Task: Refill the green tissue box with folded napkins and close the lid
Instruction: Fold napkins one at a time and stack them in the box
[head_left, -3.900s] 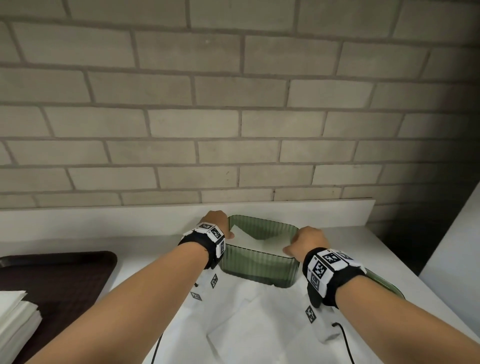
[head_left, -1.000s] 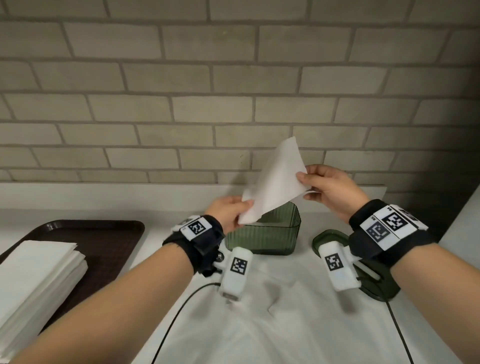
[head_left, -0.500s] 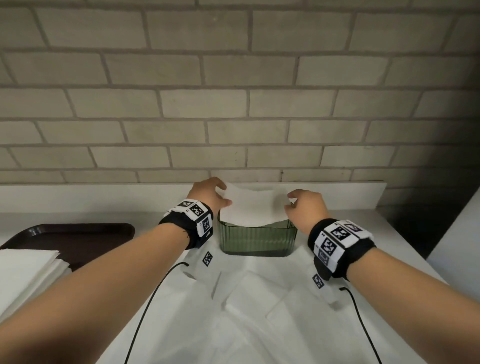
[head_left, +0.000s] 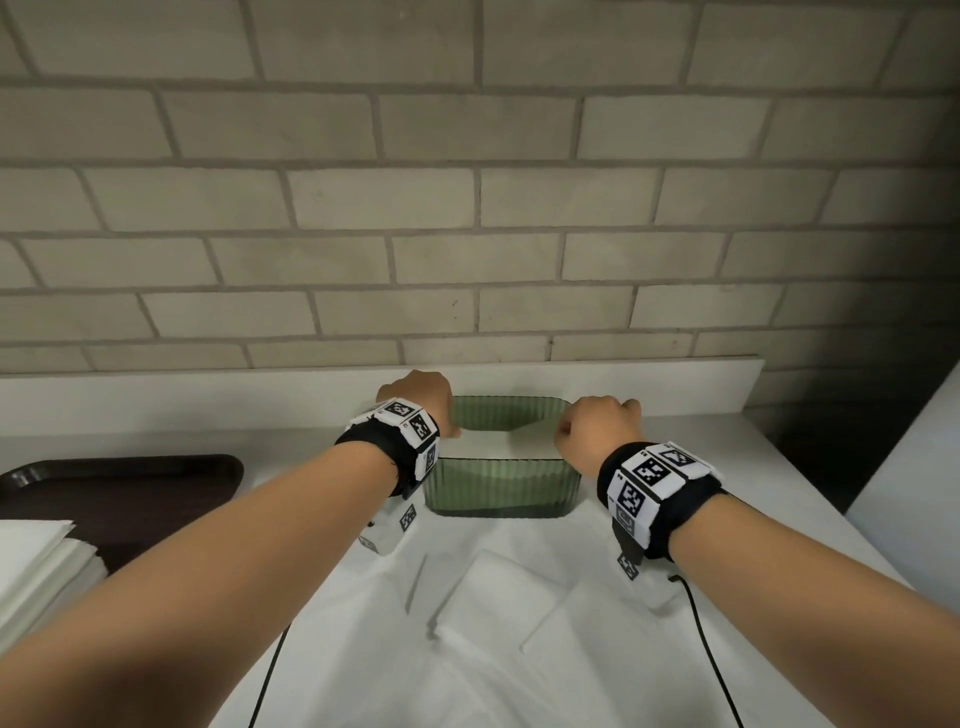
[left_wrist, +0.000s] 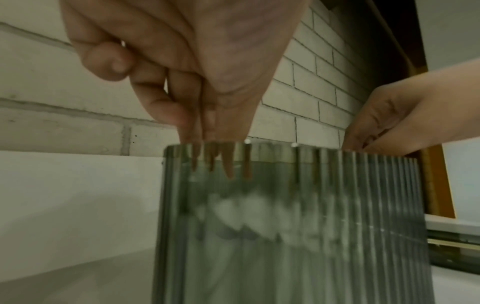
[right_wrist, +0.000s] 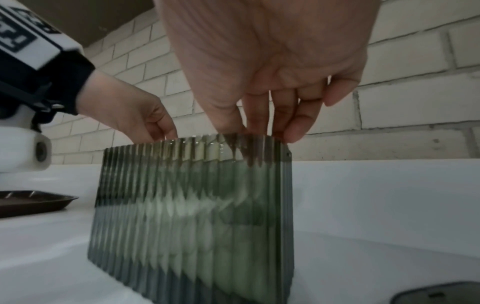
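While both hands are reaching down over the open top of the green tissue box (head_left: 498, 483), the left hand (head_left: 418, 397) is dipping its fingertips (left_wrist: 228, 164) past the left rim and the right hand (head_left: 592, 428) is doing the same at the right rim. Fingers on each are extending downward and close together, apparently pressing a folded napkin (head_left: 511, 442) level into the box; whether they are pinching its edges I cannot tell. Working from opposite sides is probably keeping the sheet flat as it is settling.

Seen from the head, the napkin is lying white just under the rim, with the box standing on the counter (head_left: 779, 499) near the brick wall. Only the wrist views are showing, through the ribbed wall, pale folded layers lower inside. A dark lid (right_wrist: 439, 294) is lying beside the box in the right wrist view. Spare napkins (head_left: 36, 566) are waiting by the brown tray (head_left: 156, 483).
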